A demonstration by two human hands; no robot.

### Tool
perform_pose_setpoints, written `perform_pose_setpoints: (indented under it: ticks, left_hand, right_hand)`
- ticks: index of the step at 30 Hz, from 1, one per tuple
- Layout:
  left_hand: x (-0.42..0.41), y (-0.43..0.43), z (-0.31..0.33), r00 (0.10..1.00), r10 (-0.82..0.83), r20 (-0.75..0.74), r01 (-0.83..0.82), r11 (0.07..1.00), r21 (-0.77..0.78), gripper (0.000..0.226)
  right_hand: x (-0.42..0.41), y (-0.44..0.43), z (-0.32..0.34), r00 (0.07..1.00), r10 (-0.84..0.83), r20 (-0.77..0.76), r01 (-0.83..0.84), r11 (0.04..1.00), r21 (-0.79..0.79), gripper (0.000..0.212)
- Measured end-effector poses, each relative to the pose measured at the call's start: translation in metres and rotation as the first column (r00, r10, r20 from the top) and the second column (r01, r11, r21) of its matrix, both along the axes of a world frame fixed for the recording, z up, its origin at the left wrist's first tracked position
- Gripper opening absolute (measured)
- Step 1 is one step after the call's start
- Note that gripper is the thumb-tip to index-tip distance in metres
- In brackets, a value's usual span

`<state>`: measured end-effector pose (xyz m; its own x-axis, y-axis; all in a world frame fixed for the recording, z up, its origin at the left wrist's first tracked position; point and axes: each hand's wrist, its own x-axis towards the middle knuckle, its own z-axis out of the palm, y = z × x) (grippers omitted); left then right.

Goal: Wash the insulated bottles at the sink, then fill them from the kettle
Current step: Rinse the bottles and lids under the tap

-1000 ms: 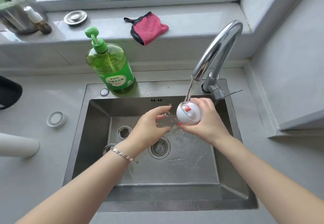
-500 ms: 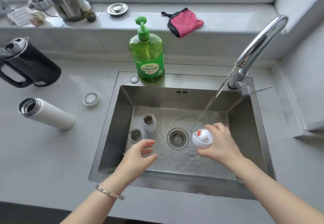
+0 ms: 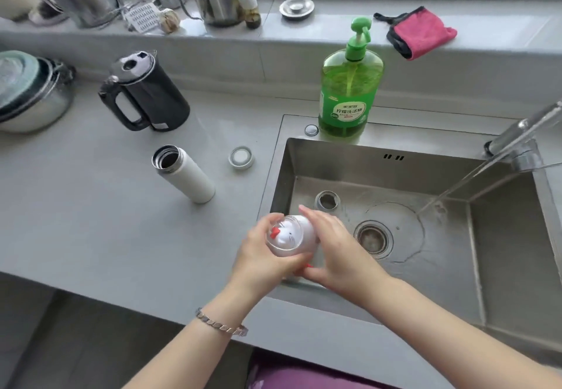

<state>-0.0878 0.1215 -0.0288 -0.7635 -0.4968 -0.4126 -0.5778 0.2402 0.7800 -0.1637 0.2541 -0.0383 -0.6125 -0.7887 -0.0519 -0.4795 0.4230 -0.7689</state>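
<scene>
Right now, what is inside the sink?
A metal-rimmed part stands on the sink floor beside the drain strainer, and tap water lands there. The left hand and right hand, holding the white bottle piece, hide the near-left corner.

Left hand (image 3: 258, 256) and right hand (image 3: 340, 251) cupped together, fingers curled, forearms angled inward

I can read only 柠檬洗洁精, on the green soap bottle's (image 3: 349, 93) label, upper centre of frame; the smaller print above it is illegible.
</scene>
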Motion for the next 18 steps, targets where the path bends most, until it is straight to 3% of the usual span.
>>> perform_pose_setpoints:
  ticks: [3,6,9,14,18]
  left_hand:
    - [0.011,-0.053,-0.004,0.995,0.094,0.022,-0.083,0.952,-0.296,0.065]
    - [0.021,-0.112,-0.024,0.963,0.202,0.176,-0.100,0.880,-0.464,0.063]
    - [0.026,-0.148,-0.056,0.932,0.235,0.276,-0.070,0.864,-0.498,0.054]
    - [0.016,-0.161,-0.097,0.974,0.165,0.156,-0.074,0.880,-0.469,0.060]
    - [0.009,-0.158,-0.111,0.981,0.138,0.140,-0.060,0.888,-0.456,0.069]
  right_hand:
    - [-0.001,-0.008,-0.009,1.000,0.010,0.012,-0.011,0.997,0.076,0.072]
    - [-0.007,-0.004,-0.019,0.995,-0.076,0.062,0.064,0.981,0.184,0.049]
    - [-0.008,0.000,-0.027,0.980,-0.165,0.108,0.128,0.949,0.287,0.035]
    - [-0.010,0.006,-0.036,0.953,-0.258,0.157,0.182,0.906,0.382,0.023]
    - [-0.015,0.015,-0.039,0.919,-0.340,0.197,0.237,0.879,0.413,0.018]
